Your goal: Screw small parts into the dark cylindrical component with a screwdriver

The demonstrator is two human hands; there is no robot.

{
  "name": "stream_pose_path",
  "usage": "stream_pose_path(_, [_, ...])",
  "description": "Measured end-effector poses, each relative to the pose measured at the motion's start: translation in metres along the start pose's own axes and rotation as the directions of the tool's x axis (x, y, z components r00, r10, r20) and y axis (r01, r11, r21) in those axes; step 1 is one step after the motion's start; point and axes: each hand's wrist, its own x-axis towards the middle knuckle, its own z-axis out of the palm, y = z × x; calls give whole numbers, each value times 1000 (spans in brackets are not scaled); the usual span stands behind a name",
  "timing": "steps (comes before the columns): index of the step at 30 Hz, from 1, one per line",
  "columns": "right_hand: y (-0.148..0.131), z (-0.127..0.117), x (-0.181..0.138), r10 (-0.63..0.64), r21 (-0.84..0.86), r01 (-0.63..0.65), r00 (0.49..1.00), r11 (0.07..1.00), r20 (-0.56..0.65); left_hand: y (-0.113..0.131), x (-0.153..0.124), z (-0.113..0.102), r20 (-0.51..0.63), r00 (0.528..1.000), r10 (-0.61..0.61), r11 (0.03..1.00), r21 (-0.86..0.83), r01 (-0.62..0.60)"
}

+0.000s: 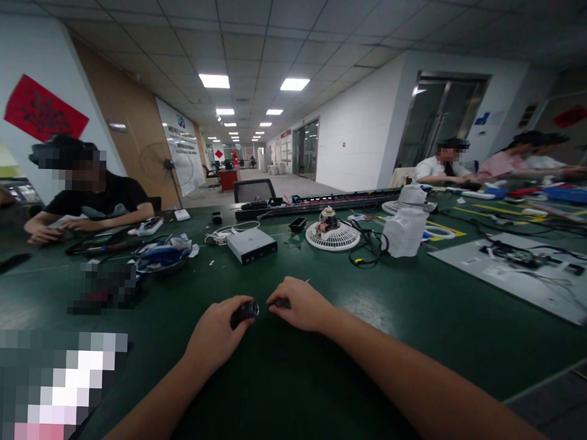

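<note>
Just above the green tabletop, my left hand (217, 329) is closed around a short black tube (244, 313) that looks like a flashlight body. Its round end, with a shiny rim, faces right. A small dark piece (281, 303) is pinched between the thumb and fingers of my right hand (303, 305); its kind is too small and covered to tell. The two parts are close together, with a narrow gap between them. Beyond my hands lies a silver disc drive (252, 245).
A white fan grille with a motor (332, 235) and a white plastic housing (405, 231) stand at the back right. Cables and a blue bundle (162, 255) lie to the left. On the right is a grey panel (527, 279) with electronics. Co-workers sit at both sides.
</note>
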Motion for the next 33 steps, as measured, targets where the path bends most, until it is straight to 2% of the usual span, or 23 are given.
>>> stream_pose_path(6, [-8, 2, -1, -67, 187, 96, 986, 978, -155, 2, -3, 2, 31, 996, 80, 996, -50, -78])
stream_pose_path(11, [-7, 7, -2, -181, 227, 245, 946, 942, -269, 4, -5, 2, 9, 990, 143, 985, -100, -141])
stream_pose_path(15, [-9, 7, -1, -84, 280, 172, 950, 944, -300, 2, -8, 2, -14, 980, 199, 973, -118, -199])
stream_pose_path(20, [-13, 4, 1, 116, 378, -55, 983, 924, -140, 0, -10, 1, -18, 953, 301, 950, -78, -301])
stream_pose_path(22, [-14, 4, 0, 156, 366, -101, 980, 925, -124, -1, -10, 0, -5, 945, 328, 943, -65, -327])
stream_pose_path(25, [-18, 4, -2, 155, 311, -98, 974, 945, -164, -2, -10, 1, -12, 945, 328, 943, -61, -328])
stream_pose_path(29, [-22, -1, -3, 105, 269, -45, 971, 962, -213, 0, -8, 2, -89, 958, 273, 959, -59, -279])
stream_pose_path(33, [-19, -9, -1, 155, 305, -42, 922, 952, -355, 1, -6, 3, -128, 974, 189, 981, -23, -193])
